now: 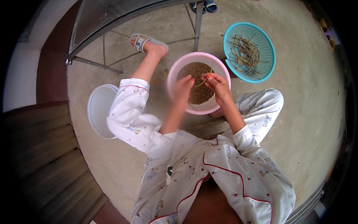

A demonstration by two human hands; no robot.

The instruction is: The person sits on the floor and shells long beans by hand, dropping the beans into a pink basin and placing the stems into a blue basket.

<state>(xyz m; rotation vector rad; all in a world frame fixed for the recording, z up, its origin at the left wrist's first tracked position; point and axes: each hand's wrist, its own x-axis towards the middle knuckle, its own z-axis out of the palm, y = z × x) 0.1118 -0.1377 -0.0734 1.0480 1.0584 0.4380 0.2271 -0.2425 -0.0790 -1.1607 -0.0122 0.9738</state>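
Note:
Between my legs stands a pink basin (173,74) with many small brown seeds (201,91) in it. My right hand (219,86) is closed over the basin, with thumb and fingers pinching a thin, dry, straw-coloured pod (199,84). The pod slants down toward my left hand (182,89), which is partly blurred. My left fingers look curled in, and what they hold is hidden. A few thin dark stalks or pods (192,106) show below my left hand, against the basin's near inner wall; I cannot tell whether it holds them.
A turquoise plastic basket (269,48) with dry pods or husks (244,55) stands beyond the basin at the right. A white bucket (97,112) is by my left leg. A metal-framed table (123,18) stands at the far left, with slippers (209,5) near its leg.

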